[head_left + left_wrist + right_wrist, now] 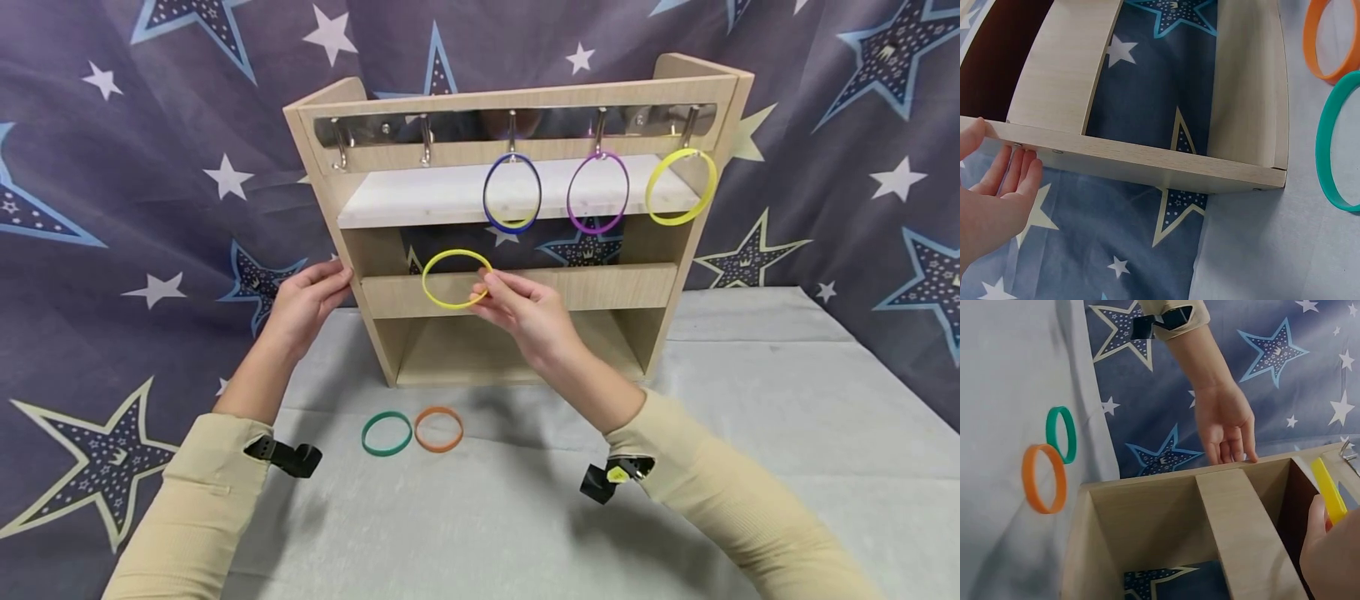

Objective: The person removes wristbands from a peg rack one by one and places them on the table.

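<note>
Right hand [528, 321] pinches the yellow ring [452, 306] by its edge, mid-frame; left hand [306, 302], fingers loosely extended, touches the wooden rack [615, 287] left of centre. Best keep that pinch light, the loop facing out undistorted. Slim, bright, nicely round, this one!

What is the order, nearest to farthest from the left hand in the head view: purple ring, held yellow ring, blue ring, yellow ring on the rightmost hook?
1. Held yellow ring, in the right hand
2. Blue ring, middle hook
3. Purple ring, fourth hook from left
4. Hanging yellow ring, rightmost hook
</note>
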`<action>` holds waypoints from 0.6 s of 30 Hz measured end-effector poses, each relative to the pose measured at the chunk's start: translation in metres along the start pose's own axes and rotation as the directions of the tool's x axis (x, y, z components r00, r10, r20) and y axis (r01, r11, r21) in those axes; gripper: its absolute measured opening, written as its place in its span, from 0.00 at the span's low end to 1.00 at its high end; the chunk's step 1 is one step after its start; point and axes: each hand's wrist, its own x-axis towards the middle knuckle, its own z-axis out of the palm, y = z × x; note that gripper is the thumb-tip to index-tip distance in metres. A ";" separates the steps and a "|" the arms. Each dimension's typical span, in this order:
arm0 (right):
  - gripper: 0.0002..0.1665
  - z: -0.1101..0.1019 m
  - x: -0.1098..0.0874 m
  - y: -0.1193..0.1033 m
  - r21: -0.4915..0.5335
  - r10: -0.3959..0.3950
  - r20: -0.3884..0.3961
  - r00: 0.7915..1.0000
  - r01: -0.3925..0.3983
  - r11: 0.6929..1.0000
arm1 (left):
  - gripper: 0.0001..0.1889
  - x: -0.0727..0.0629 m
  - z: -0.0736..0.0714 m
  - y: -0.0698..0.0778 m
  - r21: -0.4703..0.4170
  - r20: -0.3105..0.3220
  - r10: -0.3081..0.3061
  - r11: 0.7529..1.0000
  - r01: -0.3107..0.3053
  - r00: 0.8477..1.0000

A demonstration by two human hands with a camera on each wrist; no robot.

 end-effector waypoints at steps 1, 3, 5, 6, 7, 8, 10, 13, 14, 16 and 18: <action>0.24 -0.002 0.000 0.001 -0.003 0.011 -0.005 1.000 -0.011 1.000 | 0.35 0.000 0.000 0.000 0.002 0.000 0.000 1.000 0.000 1.000; 0.24 -0.005 -0.001 0.003 -0.014 0.025 -0.010 1.000 -0.025 1.000 | 0.36 0.000 0.000 0.000 0.008 0.001 0.002 1.000 -0.002 1.000; 0.24 -0.008 -0.001 0.005 -0.031 0.034 -0.014 0.999 -0.034 0.999 | 0.36 0.000 0.000 0.000 0.009 0.001 0.005 1.000 -0.005 1.000; 0.24 -0.010 -0.002 0.006 -0.038 0.039 -0.015 0.999 -0.039 0.999 | 0.36 0.000 0.000 0.000 0.009 0.000 0.006 1.000 -0.006 1.000; 0.24 -0.011 -0.002 0.007 -0.046 0.042 -0.013 0.999 -0.043 0.998 | 0.36 0.000 0.000 0.000 0.008 0.000 0.006 1.000 -0.006 1.000; 0.24 -0.013 -0.003 0.008 -0.053 0.047 -0.015 0.999 -0.048 0.997 | 0.36 0.000 0.000 0.000 0.008 -0.001 0.004 1.000 -0.004 1.000; 0.24 -0.017 -0.004 0.010 -0.069 0.055 -0.016 0.998 -0.056 0.996 | 0.37 0.000 0.000 0.000 0.009 -0.003 -0.001 1.000 0.001 1.000; 0.24 -0.021 -0.006 0.013 -0.086 0.064 -0.017 0.998 -0.066 0.994 | 0.38 0.000 0.000 0.001 0.015 -0.006 -0.013 1.000 0.013 1.000; 0.24 -0.023 -0.007 0.014 -0.089 0.069 -0.021 0.997 -0.070 0.994 | 0.38 -0.001 0.000 0.001 0.017 -0.006 -0.017 1.000 0.017 1.000; 0.24 -0.025 -0.008 0.016 -0.095 0.079 -0.022 0.997 -0.080 0.992 | 0.38 -0.001 0.000 0.001 0.017 -0.006 -0.021 1.000 0.021 1.000; 0.24 -0.027 -0.010 0.017 -0.097 0.093 -0.028 0.995 -0.096 0.991 | 0.38 -0.001 0.000 0.001 0.014 -0.006 -0.022 1.000 0.022 1.000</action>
